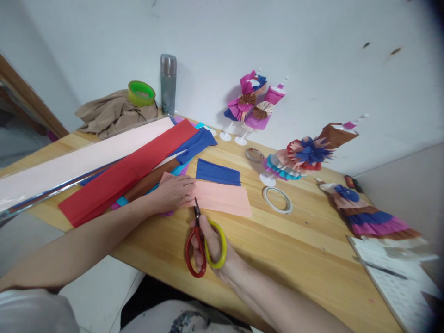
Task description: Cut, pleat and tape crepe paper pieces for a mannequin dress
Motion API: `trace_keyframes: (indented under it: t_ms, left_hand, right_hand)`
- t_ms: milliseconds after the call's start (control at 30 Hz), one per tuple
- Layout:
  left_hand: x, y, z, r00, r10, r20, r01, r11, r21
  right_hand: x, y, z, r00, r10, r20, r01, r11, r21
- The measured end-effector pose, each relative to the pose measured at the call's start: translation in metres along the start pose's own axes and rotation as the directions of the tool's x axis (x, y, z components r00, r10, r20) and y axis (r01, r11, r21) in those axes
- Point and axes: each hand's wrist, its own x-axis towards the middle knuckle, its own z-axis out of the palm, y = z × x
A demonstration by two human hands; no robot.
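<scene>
A flat peach paper strip [224,199] lies on the wooden table. My left hand [173,192] rests on its left end, fingers together and pressing it down. My right hand [210,243] is closed around the scissors [197,233], which have one red and one yellow handle. Their blades point away from me, at the near edge of the peach paper beside my left fingertips; whether they are parted is hard to tell. Just beyond the peach strip is a pleated blue paper piece [218,172]. Red folded paper [132,171] lies across other coloured sheets at the left.
Dressed paper mannequins [248,101] stand along the wall, with another paper dress [374,217] at the right. Tape rolls [277,200] sit near the middle. A flask [168,85], brown cloth [114,113] and green tape [141,94] are at the back left; a written sheet [391,277] lies right.
</scene>
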Motion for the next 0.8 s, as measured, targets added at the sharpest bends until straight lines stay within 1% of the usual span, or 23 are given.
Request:
trace_keyframes:
  t_ms: [267,400,467,600,700,800]
  left_hand:
    - [-0.001,-0.002,0.002,1.000,-0.010,-0.011,0.011,1.000,0.013]
    - [-0.002,-0.003,0.002,1.000,-0.006,-0.017,0.006,1.000,-0.016]
    - [-0.002,-0.004,0.002,1.000,-0.023,-0.019,0.022,0.998,-0.053]
    - [0.001,-0.006,-0.003,0.986,-0.159,-0.054,0.151,0.980,-0.131]
    - [0.006,-0.008,-0.009,0.961,-0.271,-0.057,0.258,0.952,-0.167]
    - [0.013,-0.011,-0.015,0.943,-0.328,-0.058,0.303,0.917,-0.260]
  right_hand:
    - [0.000,0.005,0.000,0.999,-0.031,-0.034,0.033,0.998,0.055]
    - [0.001,0.004,-0.003,1.000,-0.028,-0.006,0.028,0.997,0.065]
    - [0.002,0.005,-0.005,0.999,-0.035,0.011,0.034,0.998,0.062]
    - [0.004,0.009,-0.008,0.995,-0.076,0.063,0.075,0.997,0.024]
    - [0.002,0.011,-0.012,0.970,-0.189,0.151,0.198,0.979,-0.049]
    - [-0.003,0.011,-0.021,0.930,-0.295,0.220,0.323,0.940,-0.108]
